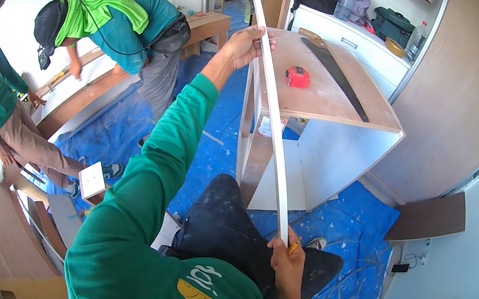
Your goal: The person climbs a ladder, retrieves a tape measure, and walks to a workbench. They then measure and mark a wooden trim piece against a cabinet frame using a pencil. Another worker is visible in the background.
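Seemingly for steadiness, my left hand (247,48) pinched the white strip (274,108) at upper centre; my right hand (288,269), lower centre, clasped its end and a pencil (293,247).

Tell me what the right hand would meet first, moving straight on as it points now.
Beyond the white strip it holds, the right hand would likely meet the wood-topped cabinet first, though depth is unclear.
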### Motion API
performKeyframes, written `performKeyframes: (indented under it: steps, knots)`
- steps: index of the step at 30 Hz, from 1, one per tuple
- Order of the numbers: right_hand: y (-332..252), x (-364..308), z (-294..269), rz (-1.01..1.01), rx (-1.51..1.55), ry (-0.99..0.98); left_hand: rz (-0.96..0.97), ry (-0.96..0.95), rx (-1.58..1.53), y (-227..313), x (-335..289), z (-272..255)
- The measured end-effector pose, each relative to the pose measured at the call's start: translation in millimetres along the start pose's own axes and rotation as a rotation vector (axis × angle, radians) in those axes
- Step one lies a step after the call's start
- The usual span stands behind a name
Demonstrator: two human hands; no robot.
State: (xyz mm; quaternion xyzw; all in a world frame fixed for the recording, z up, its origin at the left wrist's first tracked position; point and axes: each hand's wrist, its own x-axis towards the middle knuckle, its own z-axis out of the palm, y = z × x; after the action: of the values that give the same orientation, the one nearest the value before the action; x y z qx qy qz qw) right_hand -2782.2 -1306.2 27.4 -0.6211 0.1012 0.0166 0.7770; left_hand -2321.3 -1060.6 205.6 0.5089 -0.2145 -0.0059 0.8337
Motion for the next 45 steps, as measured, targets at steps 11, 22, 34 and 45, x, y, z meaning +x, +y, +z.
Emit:
performKeyframes:
  steps: [11, 22, 34, 45]
  knots:
    - [46.5, -23.5, -29.0, 0.278, 0.415, -0.155, 0.079, 0.224, -0.235, 38.9, 40.3, -7.2]
    - [102.9, -46.9, -45.7, 0.501, 0.656, -0.32, -0.114, 0.038, -0.051, 60.8, 14.9, 3.2]
    - [120.8, -57.7, -56.5, 0.555, 0.673, -0.348, -0.06, -0.036, -0.031, 62.9, -16.3, -6.1]
    - [134.2, -46.3, -74.1, 0.278, 0.037, -0.651, -0.128, -0.432, -0.691, 44.0, -176.1, 32.0]
